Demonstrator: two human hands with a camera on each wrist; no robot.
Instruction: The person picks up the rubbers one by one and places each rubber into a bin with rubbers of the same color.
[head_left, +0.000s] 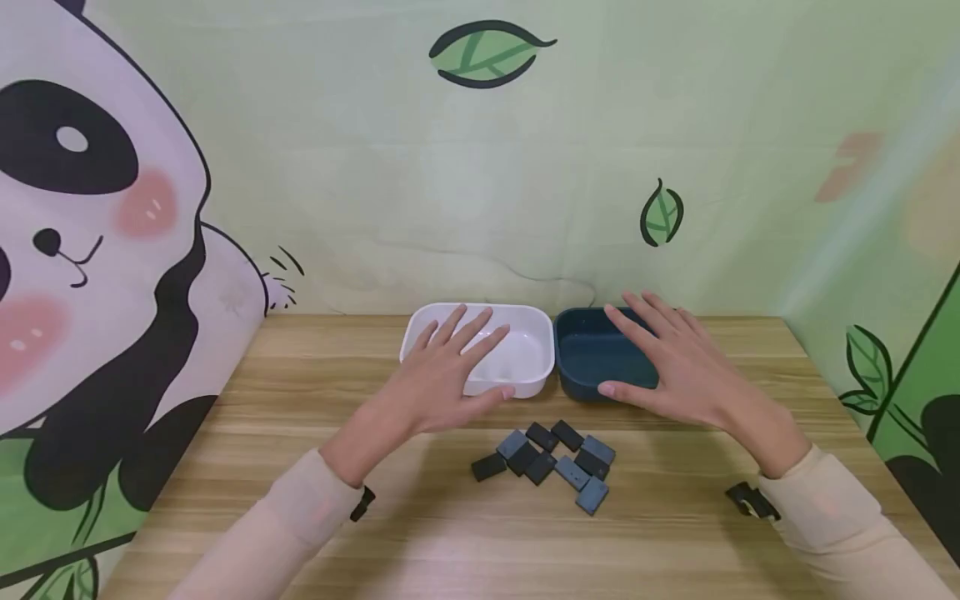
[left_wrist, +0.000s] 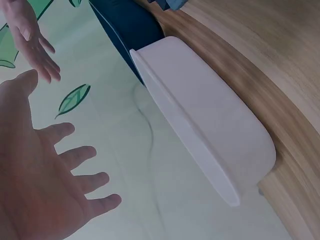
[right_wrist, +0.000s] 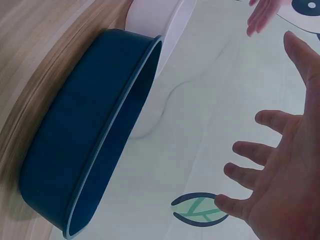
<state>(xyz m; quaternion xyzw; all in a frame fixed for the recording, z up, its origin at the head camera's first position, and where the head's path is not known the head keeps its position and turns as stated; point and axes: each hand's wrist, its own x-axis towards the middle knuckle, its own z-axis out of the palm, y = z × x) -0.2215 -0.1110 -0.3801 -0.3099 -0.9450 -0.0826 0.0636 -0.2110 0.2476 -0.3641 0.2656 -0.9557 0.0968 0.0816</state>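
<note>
In the head view my left hand (head_left: 442, 379) hovers with spread fingers in front of and over the white bin (head_left: 536, 387), holding nothing. My right hand (head_left: 686, 375), likewise spread and holding nothing, overlaps the right part of the dark blue bin (head_left: 581, 383). Both wrist views show the hands raised above the bin rims. On the table nearer to me lies a loose cluster of small flat rectangular blocks, some black (head_left: 489, 467), others blue-grey (head_left: 592, 496). Several of them touch or overlap one another.
The two bins stand side by side at the back of the wooden table (head_left: 300, 400), close to a cloth backdrop (head_left: 360, 167) printed with a panda and leaves. A dark strap (head_left: 752, 502) sits at my right wrist, and another (head_left: 362, 504) at the left.
</note>
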